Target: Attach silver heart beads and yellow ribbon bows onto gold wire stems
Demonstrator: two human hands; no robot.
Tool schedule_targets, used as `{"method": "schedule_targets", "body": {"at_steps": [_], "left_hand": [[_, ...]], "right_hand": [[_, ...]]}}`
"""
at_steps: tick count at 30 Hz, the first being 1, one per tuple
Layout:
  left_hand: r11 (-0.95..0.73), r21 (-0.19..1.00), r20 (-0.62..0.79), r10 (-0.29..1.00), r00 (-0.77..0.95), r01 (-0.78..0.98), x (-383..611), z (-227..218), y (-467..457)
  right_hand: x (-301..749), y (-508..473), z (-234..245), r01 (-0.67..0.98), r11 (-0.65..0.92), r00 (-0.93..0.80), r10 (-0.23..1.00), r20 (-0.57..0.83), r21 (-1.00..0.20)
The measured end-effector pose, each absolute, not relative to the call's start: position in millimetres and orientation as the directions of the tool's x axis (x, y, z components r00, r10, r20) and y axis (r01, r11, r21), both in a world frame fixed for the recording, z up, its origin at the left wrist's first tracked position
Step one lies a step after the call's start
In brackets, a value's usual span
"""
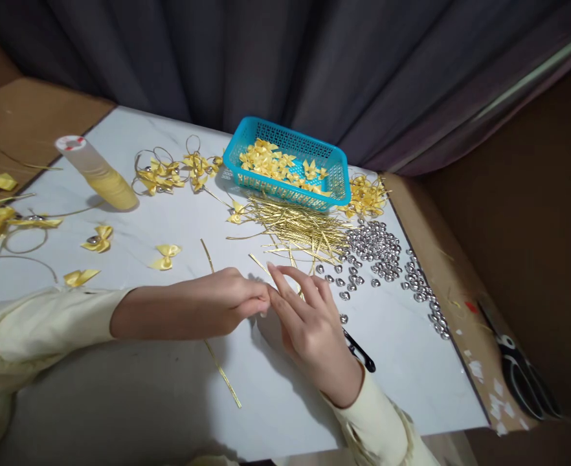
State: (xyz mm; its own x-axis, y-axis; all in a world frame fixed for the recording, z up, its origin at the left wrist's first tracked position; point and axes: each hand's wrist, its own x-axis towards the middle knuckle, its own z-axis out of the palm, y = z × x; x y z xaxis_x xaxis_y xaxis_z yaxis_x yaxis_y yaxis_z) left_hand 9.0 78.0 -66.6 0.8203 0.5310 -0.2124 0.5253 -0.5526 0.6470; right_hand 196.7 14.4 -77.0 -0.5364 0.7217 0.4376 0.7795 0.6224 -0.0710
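Observation:
Above the middle of the white tabletop [134,401], my two hands meet at the fingertips. My left hand [234,303] is closed in a pinch, thumb against curled forefinger. My right hand [309,320] presses its forefinger against the left fingertips, its other fingers partly stretched and its thumb hidden. A gold twist tie [259,265] runs in between the hands, and some gold shows by the right fingers; the gripped part is hidden. Beneath my left wrist lies another gold tie [223,375]. A yellow ribbon bow [166,256] lies just beyond the left forearm.
A blue basket [285,188] holds yellow bows. Before it lies a pile of gold ties [305,226]; silver heart-shaped pieces [375,246] spread to its right. A ribbon roll [103,178] stands left. A black-handled tool [360,353] is partly behind my right hand; scissors [521,375] lie far right.

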Motion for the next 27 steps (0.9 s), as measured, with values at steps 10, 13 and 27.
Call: {"method": "schedule_targets", "body": {"at_steps": [10, 13, 27], "left_hand": [[-0.240, 0.769, -0.431, 0.489, 0.758, 0.592, 12, -52, 83], [-0.135, 0.806, -0.464, 0.458, 0.758, 0.576, 13, -48, 82], [-0.155, 0.737, -0.545, 0.440, 0.714, 0.658, 20, -46, 74]], "right_hand": [[191, 13, -83, 0.799, 0.591, -0.411, 0.672, 0.616, -0.112], [187, 13, -85, 0.819, 0.558, -0.338, 0.659, 0.672, -0.135], [189, 10, -86, 0.834, 0.528, -0.293, 0.671, 0.682, -0.161]]}}
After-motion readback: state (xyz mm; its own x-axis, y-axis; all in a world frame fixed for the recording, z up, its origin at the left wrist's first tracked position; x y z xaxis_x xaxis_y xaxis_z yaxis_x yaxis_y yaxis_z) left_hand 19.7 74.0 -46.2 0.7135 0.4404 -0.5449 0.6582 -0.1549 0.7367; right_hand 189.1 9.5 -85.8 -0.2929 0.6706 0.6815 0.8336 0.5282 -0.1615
